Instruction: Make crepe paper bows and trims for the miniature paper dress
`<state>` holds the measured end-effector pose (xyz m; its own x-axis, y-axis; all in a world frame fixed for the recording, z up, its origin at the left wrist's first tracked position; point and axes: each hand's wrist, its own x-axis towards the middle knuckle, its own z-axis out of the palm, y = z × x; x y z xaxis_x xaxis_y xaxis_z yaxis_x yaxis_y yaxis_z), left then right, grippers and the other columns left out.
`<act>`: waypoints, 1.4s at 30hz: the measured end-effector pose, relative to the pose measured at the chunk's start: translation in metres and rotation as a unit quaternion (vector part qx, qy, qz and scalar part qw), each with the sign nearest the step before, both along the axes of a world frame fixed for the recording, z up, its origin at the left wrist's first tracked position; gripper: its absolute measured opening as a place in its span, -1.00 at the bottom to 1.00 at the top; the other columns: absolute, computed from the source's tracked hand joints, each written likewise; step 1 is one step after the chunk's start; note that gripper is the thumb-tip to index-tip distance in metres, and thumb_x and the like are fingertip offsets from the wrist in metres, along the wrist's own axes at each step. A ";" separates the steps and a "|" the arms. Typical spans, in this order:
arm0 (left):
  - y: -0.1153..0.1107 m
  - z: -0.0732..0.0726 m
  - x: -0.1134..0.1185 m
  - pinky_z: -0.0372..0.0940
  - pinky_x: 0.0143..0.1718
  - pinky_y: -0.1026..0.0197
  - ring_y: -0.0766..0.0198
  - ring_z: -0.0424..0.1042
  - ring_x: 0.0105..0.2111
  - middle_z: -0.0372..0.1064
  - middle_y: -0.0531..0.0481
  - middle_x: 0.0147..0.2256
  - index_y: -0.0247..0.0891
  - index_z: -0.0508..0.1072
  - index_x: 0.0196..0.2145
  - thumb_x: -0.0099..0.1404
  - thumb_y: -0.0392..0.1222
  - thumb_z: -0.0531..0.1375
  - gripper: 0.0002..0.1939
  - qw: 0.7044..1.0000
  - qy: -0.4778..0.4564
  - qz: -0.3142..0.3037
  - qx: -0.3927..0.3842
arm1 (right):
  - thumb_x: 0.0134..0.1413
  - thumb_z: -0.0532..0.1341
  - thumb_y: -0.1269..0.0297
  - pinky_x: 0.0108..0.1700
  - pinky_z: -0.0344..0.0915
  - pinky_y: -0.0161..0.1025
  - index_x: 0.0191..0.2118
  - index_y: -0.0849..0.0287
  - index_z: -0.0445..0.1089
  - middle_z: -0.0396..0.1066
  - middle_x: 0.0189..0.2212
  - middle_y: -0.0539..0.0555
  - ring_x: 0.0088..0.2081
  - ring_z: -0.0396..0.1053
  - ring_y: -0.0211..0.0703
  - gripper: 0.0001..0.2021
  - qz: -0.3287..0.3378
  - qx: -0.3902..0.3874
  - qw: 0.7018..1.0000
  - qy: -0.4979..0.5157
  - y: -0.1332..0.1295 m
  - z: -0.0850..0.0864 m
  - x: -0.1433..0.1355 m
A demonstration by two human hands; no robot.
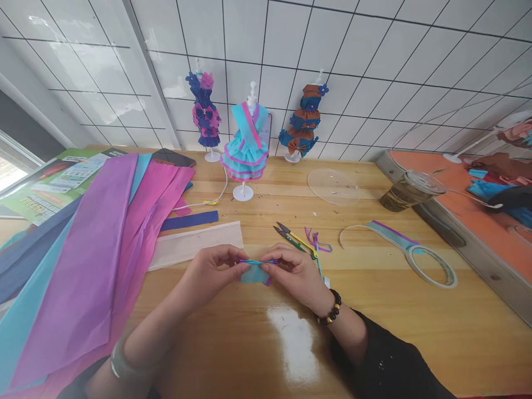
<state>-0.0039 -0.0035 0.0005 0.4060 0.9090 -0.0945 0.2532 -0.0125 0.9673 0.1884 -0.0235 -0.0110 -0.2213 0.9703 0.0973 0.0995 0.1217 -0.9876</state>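
Observation:
Between both hands is a small piece of turquoise crepe paper (254, 274) with purple edges, its upper side gathered into narrow folds. My left hand (220, 271) pinches the folds on the left with thumb and fingertips. On the right, my right hand (297, 271) pinches the same paper in the same way. Just beyond my right hand lie thread snips (296, 239) with dark blades, partly hidden by that hand. Purple paper scraps (318, 241) lie beside them. A white paper strip (199, 243) is past my left hand, next to a dark blue strip (189, 220).
Large crepe paper sheets (89, 249) cover the left side. Three mini dress forms wear paper dresses, the middle one a turquoise dress (246, 149). On the right are a tape roll (452, 277), a turquoise-purple strip (393, 235), a clear disc (332, 187) and a drink cup (405, 191).

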 end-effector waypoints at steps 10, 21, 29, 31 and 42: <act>0.001 0.000 -0.001 0.29 -0.37 0.26 0.26 0.42 -0.44 0.48 0.02 -0.50 -0.26 0.51 -0.47 0.12 -0.11 0.19 -0.83 0.998 0.051 0.011 0.045 | -0.01 0.22 0.26 -0.36 0.28 -0.28 -0.37 0.16 0.46 0.36 -0.46 0.05 -0.39 0.31 -0.23 -0.88 -0.011 0.031 0.997 -0.065 0.001 0.002 0.001; 0.001 0.001 -0.001 0.32 -0.33 0.21 0.30 0.43 -0.46 0.43 0.03 -0.41 -0.28 0.33 -0.08 0.12 -0.17 0.19 -0.62 1.000 0.015 0.001 -0.003 | -0.01 0.21 0.25 -0.36 0.30 -0.28 -0.37 0.18 0.45 0.36 -0.44 0.06 -0.39 0.32 -0.24 -0.87 -0.024 0.022 0.998 -0.047 0.001 0.000 0.002; 0.000 -0.003 0.004 0.30 -0.42 0.26 0.33 0.36 -0.48 0.40 0.01 -0.44 -0.31 0.42 -0.31 0.15 -0.15 0.17 -0.80 0.998 -0.026 -0.041 -0.030 | -0.07 0.25 0.24 -0.46 0.30 -0.33 -0.35 0.18 0.45 0.35 -0.42 0.06 -0.42 0.31 -0.25 -0.85 -0.021 -0.013 1.000 -0.019 -0.001 -0.001 -0.002; 0.000 -0.004 0.004 0.29 -0.45 0.27 0.33 0.35 -0.48 0.40 0.00 -0.46 -0.32 0.43 -0.35 0.15 -0.15 0.17 -0.82 0.998 -0.039 -0.035 -0.033 | -0.11 0.27 0.27 -0.38 0.30 -0.30 -0.32 0.17 0.46 0.38 -0.41 0.06 -0.39 0.31 -0.25 -0.84 -0.037 -0.003 0.999 -0.032 -0.001 -0.001 -0.002; 0.002 0.000 0.002 0.27 -0.47 0.30 0.34 0.34 -0.49 0.43 0.02 -0.46 -0.30 0.46 -0.35 0.13 -0.19 0.17 -0.85 0.999 -0.045 -0.005 -0.026 | -0.06 0.25 0.28 -0.25 0.29 -0.24 -0.39 0.15 0.47 0.39 -0.32 0.10 -0.26 0.33 -0.18 -0.90 -0.016 0.011 1.000 -0.004 0.002 -0.003 0.000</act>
<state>-0.0019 -0.0019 0.0001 0.4239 0.8997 -0.1039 0.1656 0.0358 0.9855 0.1888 -0.0213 -0.0136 -0.1908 0.9745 0.1179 0.1111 0.1408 -0.9838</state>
